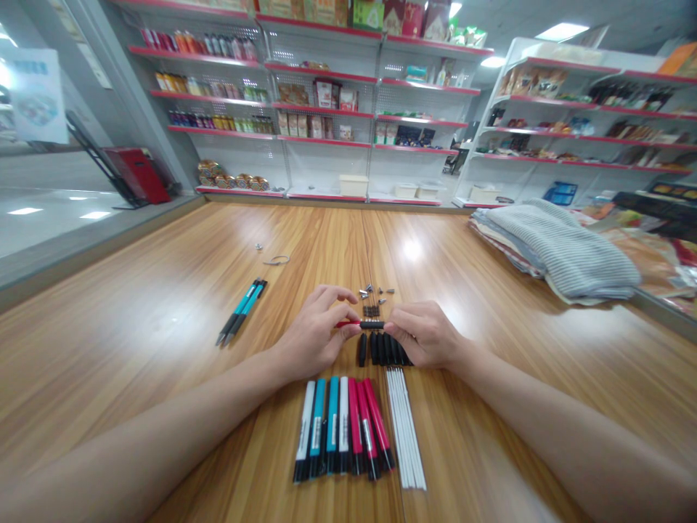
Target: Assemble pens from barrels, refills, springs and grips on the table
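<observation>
My left hand pinches a red pen barrel above the wooden table. My right hand pinches a black rubber grip at the barrel's end. Both hands meet over a row of several black grips. Small springs and metal tips lie just beyond. Close to me lie several pen barrels in white, teal and red, beside a bundle of white refills.
Two assembled teal pens lie to the left. A small metal clip sits farther back. Folded striped cloth rests at the right edge. Store shelves with goods line the far wall.
</observation>
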Demonstrator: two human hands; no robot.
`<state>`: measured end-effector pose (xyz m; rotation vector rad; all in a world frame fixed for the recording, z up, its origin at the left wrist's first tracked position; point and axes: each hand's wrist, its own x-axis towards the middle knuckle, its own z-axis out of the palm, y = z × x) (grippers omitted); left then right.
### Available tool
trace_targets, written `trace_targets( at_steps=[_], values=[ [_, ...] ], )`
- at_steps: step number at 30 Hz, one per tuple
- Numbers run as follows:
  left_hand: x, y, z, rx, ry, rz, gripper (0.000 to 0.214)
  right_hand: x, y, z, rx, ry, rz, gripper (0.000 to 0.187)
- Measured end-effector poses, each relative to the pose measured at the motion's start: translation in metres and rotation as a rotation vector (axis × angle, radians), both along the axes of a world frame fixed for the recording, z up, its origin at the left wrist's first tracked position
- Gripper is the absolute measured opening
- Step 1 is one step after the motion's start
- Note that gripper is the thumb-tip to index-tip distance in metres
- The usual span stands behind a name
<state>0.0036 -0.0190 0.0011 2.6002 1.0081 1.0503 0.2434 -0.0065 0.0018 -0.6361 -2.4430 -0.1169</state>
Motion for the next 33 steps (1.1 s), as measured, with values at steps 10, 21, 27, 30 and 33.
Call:
trace_targets(
  at_steps=[10,21,27,30,33],
  values=[
    [0.002,-0.002,0.003,-0.058,0.071,0.008,0.023,-0.002,0.0,0.001,0.101,0.0,-0.076,0.035],
    [-0.005,0.0,0.007,-0.159,-0.019,-0.014,0.028,0.003,0.002,0.0,0.093,0.133,-0.111,0.033],
    [-0.005,0.002,0.005,-0.386,-0.208,0.018,0.034,0.003,0.001,-0.001,0.1,0.196,-0.138,0.029],
    [-0.007,0.006,0.001,-0.613,-0.389,-0.038,0.042,0.004,0.001,-0.001,0.12,0.235,-0.157,0.029],
    [-0.008,0.011,-0.003,-0.741,-0.534,-0.063,0.043,0.005,0.001,-0.002,0.124,0.254,-0.165,0.03]
  ],
)
